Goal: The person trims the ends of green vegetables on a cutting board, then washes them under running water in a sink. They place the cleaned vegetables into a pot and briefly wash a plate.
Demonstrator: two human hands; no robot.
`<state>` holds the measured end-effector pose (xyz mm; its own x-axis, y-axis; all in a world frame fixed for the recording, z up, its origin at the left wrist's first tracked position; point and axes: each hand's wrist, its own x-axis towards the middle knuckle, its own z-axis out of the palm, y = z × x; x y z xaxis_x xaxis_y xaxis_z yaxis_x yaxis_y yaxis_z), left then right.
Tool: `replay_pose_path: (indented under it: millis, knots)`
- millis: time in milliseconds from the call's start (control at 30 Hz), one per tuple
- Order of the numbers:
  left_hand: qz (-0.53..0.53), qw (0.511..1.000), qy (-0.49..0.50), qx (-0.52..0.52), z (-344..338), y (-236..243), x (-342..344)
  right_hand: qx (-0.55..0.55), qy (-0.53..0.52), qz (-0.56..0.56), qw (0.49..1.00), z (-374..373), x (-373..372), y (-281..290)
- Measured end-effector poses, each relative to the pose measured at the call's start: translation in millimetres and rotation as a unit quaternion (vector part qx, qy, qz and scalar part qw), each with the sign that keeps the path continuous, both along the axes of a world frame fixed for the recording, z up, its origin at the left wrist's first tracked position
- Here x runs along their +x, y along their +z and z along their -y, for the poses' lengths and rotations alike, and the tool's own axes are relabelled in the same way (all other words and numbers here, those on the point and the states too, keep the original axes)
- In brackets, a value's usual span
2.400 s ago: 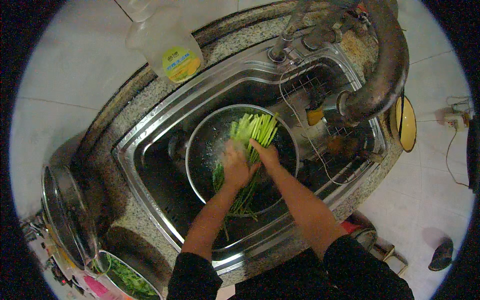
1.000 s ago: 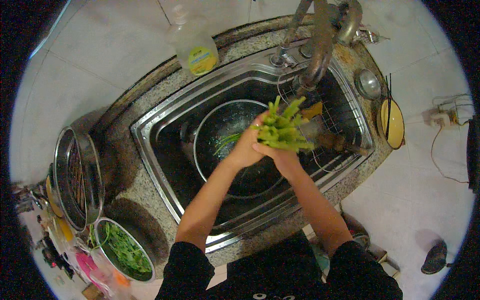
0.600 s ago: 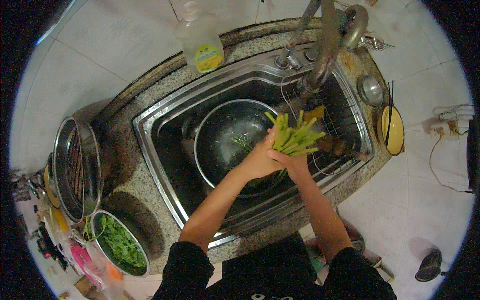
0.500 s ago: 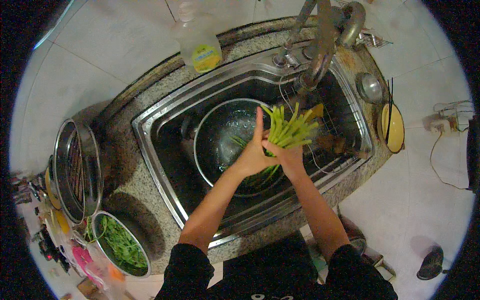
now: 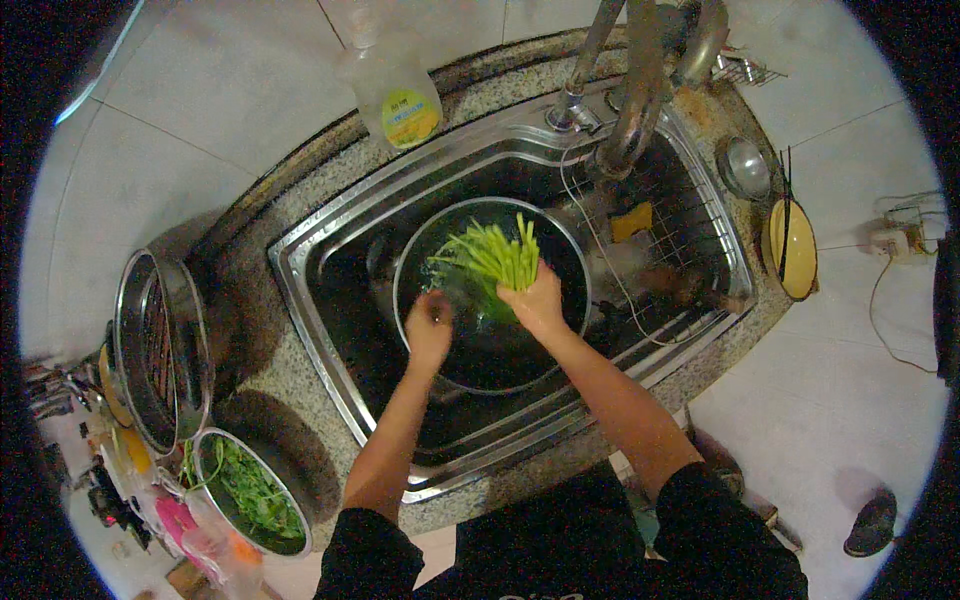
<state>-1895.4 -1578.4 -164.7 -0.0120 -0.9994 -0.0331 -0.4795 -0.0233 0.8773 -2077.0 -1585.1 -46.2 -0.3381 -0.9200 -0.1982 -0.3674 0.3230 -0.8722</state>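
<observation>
While in hand (image 5: 535,303), stalks (image 5: 500,252) over bowl (image 5: 565,248).

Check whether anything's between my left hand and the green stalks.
Nothing solid that I can see. Your left hand is just left of the green stalks, over the metal bowl; your right hand grips them from the right.

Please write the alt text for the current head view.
The right hand holds green stems over a round bowl in a metal sink; the left hand is beside them, apart. A second bowl of leafy greens stands at left.
</observation>
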Motion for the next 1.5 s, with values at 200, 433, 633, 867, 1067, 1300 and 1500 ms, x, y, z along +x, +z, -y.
replay_pose_path:
  millis: [200, 433, 633, 867, 1067, 1300, 1500]
  knots:
    - [0.154, 0.974, -0.121, 0.108, -24, 51, -58, -0.113, -0.091, 0.116, 0.983, 37, -31, 26]
    - [0.301, 0.919, -0.254, 0.022, -6, 46, -58, 0.018, 0.048, 0.03, 0.998, -21, -30, -61]
    - [0.39, 0.808, -0.43, -0.101, 57, 26, -81, -0.007, -0.006, 0.022, 1.0, 26, -56, -44]
    - [0.385, 0.709, -0.59, -0.024, 14, 0, -84, 0.067, 0.066, -0.013, 0.995, -8, -81, -71]
    - [0.427, 0.848, -0.313, -0.018, 29, 3, -75, 0.002, -0.075, 0.053, 0.996, 9, -59, -46]
    - [0.419, 0.796, -0.433, -0.067, 44, -7, -53, -0.039, 0.006, -0.112, 0.993, 22, -69, -49]
    - [0.369, 0.738, -0.561, 0.066, 27, -10, -48, -0.014, 0.03, -0.093, 0.995, 29, -62, -33]
